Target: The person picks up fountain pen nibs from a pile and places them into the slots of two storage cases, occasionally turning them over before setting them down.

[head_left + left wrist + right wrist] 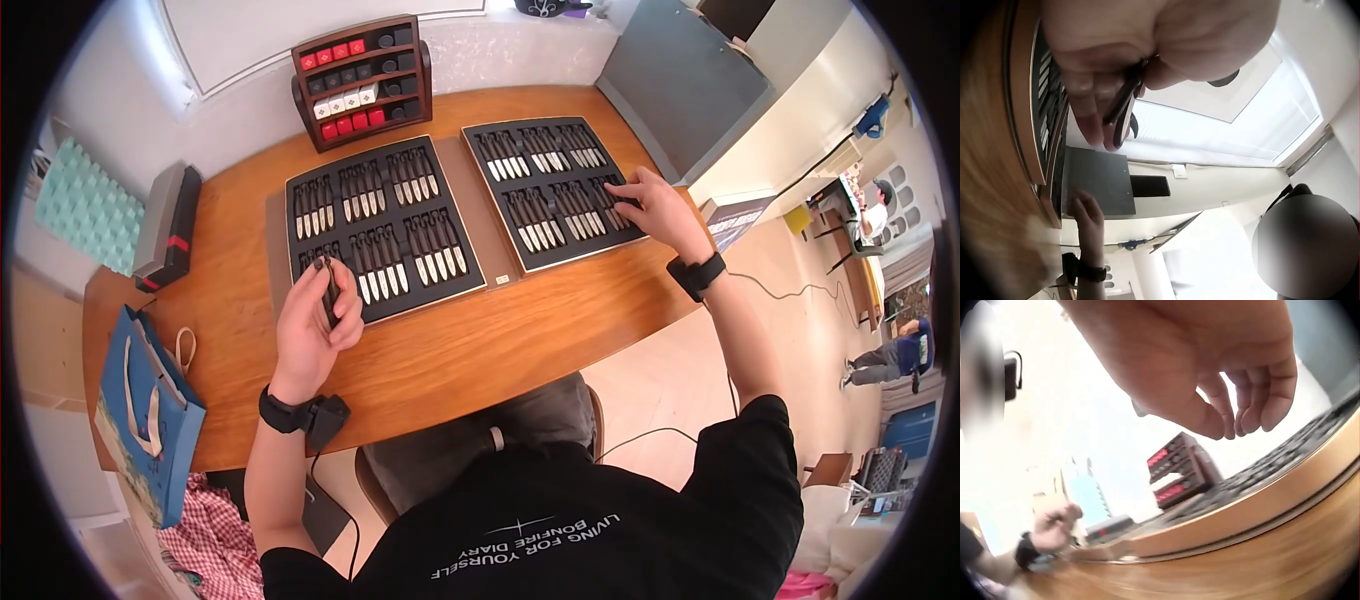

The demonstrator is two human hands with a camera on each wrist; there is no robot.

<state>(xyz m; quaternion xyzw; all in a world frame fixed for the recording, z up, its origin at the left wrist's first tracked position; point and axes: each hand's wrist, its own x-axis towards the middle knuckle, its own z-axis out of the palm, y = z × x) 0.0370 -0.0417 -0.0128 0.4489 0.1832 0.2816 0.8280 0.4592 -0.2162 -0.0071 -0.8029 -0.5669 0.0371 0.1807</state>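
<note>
My left hand (318, 325) grips a slim dark knife-like piece (330, 295) by the near left corner of the left tray (459, 217). In the left wrist view that piece (1124, 100) shows a dark body with a pale, shiny part along it. Both trays have dark inserts with rows of similar pieces, dark at one end and silver and pointed at the other. Over the right edge of the right tray (580, 257), my right hand (655, 210) reaches down. Its fingers (1275, 412) are loosely bent in the right wrist view, with nothing visible between them.
A wooden rack (361, 80) with red, black and white cubes stands behind the left tray. A grey-black case (168, 230) and blue bag (150, 410) are at the left. A grey panel (690, 85) rises at the back right. Other people are in the background at right.
</note>
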